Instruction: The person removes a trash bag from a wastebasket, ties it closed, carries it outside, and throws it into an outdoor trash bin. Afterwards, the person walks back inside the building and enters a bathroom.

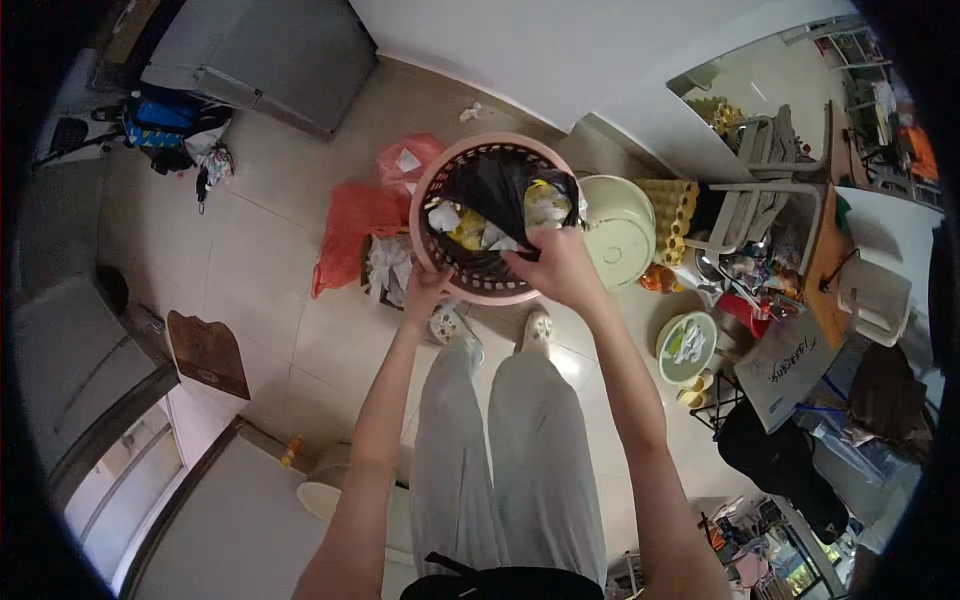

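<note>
A pink plastic basket (474, 294) with slotted walls stands on the floor before my feet. Inside it, a black plastic bag (495, 185) holds rubbish, with yellow and white wrappers (467, 230) showing. My left hand (427, 288) is closed on the basket's near rim, at its left side. Over the near right part of the basket, my right hand (562, 265) pinches the black bag's edge; its fingertips are partly hidden. Part of the bag is drawn up toward that hand.
Red plastic bags (355, 225) lie left of the basket, by a box of white paper (390, 268). At right stand a pale green basin (620, 235), yellow egg trays (667, 215), and a smaller green bucket (687, 347). A brown mat (207, 353) lies at left.
</note>
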`<action>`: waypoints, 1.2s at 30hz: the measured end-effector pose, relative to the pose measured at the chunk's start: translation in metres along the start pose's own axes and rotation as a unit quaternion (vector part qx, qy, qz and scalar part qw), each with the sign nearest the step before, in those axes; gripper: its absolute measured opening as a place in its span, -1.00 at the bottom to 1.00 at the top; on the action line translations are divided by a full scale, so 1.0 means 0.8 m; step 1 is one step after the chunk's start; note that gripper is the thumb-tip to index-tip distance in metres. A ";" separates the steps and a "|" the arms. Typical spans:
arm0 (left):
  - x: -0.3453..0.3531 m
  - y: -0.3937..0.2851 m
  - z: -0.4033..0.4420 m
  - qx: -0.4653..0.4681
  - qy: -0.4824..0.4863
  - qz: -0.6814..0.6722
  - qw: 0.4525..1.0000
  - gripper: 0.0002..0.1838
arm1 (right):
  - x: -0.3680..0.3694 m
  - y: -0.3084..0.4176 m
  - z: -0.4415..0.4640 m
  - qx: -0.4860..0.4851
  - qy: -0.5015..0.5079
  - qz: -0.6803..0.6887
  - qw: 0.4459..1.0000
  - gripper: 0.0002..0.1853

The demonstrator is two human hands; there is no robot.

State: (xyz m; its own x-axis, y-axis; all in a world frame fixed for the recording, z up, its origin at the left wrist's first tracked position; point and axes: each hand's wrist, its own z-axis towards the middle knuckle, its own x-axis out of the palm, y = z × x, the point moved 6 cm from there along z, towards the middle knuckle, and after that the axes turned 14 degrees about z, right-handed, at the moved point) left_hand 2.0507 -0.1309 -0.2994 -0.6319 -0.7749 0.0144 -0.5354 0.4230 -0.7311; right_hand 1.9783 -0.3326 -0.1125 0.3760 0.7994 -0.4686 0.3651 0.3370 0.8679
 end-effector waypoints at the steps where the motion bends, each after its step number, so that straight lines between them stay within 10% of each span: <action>1: 0.006 0.010 -0.022 0.006 0.001 -0.003 1.000 -0.67 | -0.003 0.008 -0.018 -0.006 0.025 0.006 1.000 -0.71; 4: 0.010 0.082 -0.075 0.019 0.010 0.008 1.000 -0.60 | -0.008 0.012 -0.086 -0.042 0.059 -0.012 0.997 -0.72; 7: 0.040 0.169 -0.124 -0.078 0.145 -0.279 0.946 -0.54 | -0.002 -0.007 -0.151 -0.068 0.097 -0.013 0.993 -0.72; 10: 0.060 0.210 -0.185 -0.012 0.001 0.086 0.996 -0.35 | 0.013 -0.037 -0.217 -0.077 0.132 -0.003 0.988 -0.72; 19: 0.076 0.400 -0.200 -0.132 -0.009 0.168 0.977 -0.47 | 0.101 -0.190 -0.356 0.054 0.160 -0.026 0.985 -0.71; 23: 0.084 0.450 -0.167 -0.042 -0.028 0.181 0.982 -0.28 | 0.149 -0.291 -0.391 0.151 0.075 0.031 0.985 -0.68; 27: 0.084 0.508 -0.151 -0.015 -0.046 0.478 0.877 -0.31 | 0.206 -0.372 -0.424 0.243 0.070 -0.008 0.967 -0.66; 36: 0.069 0.450 -0.209 -0.095 0.068 0.279 0.953 -0.67 | 0.218 -0.380 -0.435 0.239 0.005 0.009 0.971 -0.68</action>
State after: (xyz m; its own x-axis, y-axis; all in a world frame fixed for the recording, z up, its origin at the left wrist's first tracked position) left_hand 1.7290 0.0569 -0.4476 -0.9080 -0.3421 -0.2421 -0.1785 0.8383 -0.5151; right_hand 1.6362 -0.1226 -0.4006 0.3781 0.8084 -0.4511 0.7128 0.0567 0.6990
